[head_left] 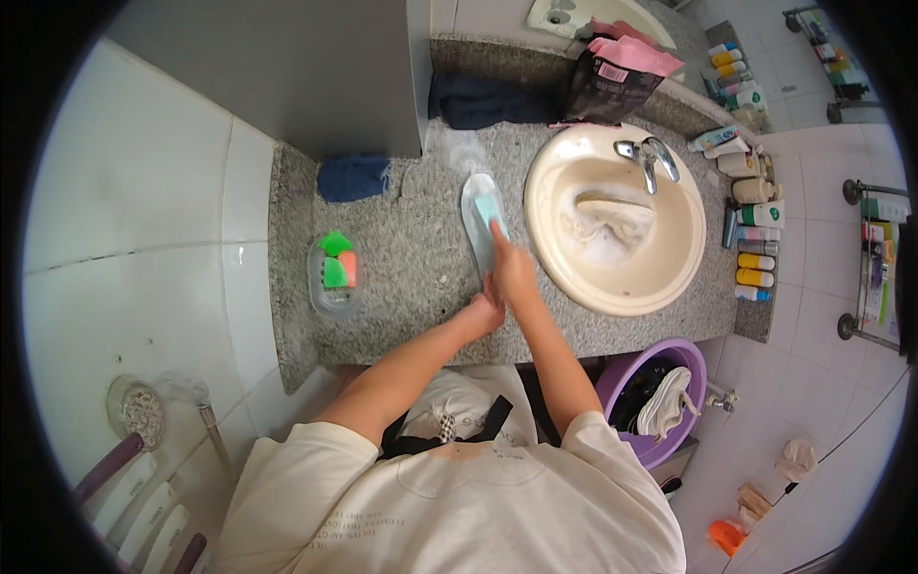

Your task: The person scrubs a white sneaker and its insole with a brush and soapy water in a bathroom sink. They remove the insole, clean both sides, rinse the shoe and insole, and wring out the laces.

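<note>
On the speckled stone counter lies a long, pale grey insole (pixel 472 212) with a rounded far end. My left hand (pixel 489 308) closes on its near end. Over the insole, my right hand (pixel 514 272) grips a light-blue brush (pixel 488 209), index finger stretched along its back; the bristles are hidden. White suds (pixel 466 153) lie just beyond the insole's tip. To the right is a cream oval sink (pixel 543 251), holding foam and a wet, pale thing (pixel 617 212) that looks like a shoe.
Left on the counter, a clear soap dish (pixel 335 304) holds green and orange pieces near a folded blue cloth (pixel 352 179). A dark cloth (pixel 497 103) and a black-and-pink bag (pixel 612 84) stand behind. Bottles (pixel 755 261) line the right ledge; a purple tub (pixel 701 368) sits below.
</note>
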`<control>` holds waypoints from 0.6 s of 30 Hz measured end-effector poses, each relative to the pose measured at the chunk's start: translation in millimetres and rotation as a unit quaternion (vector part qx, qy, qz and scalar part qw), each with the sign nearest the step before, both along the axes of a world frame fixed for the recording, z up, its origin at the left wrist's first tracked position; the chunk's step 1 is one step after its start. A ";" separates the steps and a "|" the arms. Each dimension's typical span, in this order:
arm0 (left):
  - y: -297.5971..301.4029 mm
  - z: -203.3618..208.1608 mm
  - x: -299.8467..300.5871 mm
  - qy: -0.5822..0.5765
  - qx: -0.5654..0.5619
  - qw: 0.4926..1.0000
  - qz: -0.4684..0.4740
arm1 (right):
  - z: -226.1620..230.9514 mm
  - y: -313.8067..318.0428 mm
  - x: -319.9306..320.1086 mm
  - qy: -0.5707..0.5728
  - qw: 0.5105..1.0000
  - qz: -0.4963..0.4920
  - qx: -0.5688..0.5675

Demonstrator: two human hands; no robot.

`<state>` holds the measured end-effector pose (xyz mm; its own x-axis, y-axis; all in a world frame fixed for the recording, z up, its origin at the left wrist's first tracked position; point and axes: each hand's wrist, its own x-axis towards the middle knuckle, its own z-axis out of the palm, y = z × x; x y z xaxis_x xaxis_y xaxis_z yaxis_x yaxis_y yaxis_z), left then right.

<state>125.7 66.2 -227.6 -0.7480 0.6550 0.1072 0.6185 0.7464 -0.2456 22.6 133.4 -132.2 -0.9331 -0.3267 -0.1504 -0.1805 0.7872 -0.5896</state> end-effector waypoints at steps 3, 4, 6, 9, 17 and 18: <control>0.0 4.8 -4.2 0.020 -0.012 0.999 -0.023 | 11.1 35.4 46.3 -0.028 0.999 0.032 -0.004; 0.0 5.0 -2.4 0.002 -0.004 1.000 -0.024 | 14.8 41.2 56.0 -0.030 0.999 0.036 -0.003; -0.2 6.5 -0.2 -0.022 0.003 1.000 -0.021 | 10.7 41.2 48.6 -0.031 0.999 0.044 0.003; -4.2 17.3 -3.0 -0.038 -0.004 0.999 -0.007 | 0.5 13.4 -7.5 0.047 0.998 0.043 -0.021; 1.5 16.6 2.4 -0.032 -0.030 0.998 0.038 | 23.3 68.4 51.3 -0.080 0.990 0.108 0.045; 0.6 14.5 2.9 -0.020 -0.046 0.998 0.038 | 26.9 72.4 55.4 -0.109 0.986 0.110 0.068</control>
